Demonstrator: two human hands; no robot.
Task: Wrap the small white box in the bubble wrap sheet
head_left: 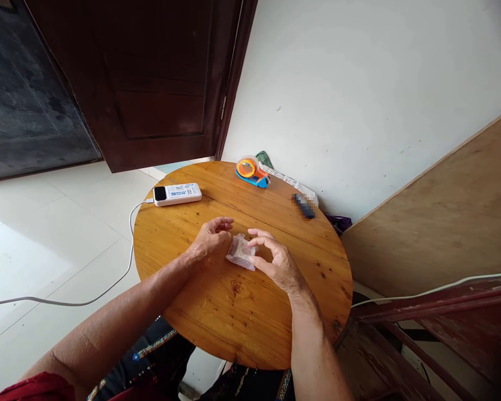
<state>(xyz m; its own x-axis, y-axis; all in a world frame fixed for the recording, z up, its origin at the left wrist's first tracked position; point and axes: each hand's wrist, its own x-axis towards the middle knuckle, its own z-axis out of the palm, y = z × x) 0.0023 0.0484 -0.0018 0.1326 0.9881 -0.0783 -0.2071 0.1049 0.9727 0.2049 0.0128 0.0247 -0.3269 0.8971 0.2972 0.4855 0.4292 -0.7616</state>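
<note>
A small clear plastic packet with something pale inside lies on the middle of a round wooden table. My left hand rests at the packet's left edge, fingers curled over it and touching it. My right hand pinches the packet's right side between thumb and fingers. Both forearms reach in from the near edge of the table.
A white power bank with a white cable lies at the table's far left. An orange and blue tape dispenser and a small dark object sit at the back. A dark door, white wall and wooden board surround the table.
</note>
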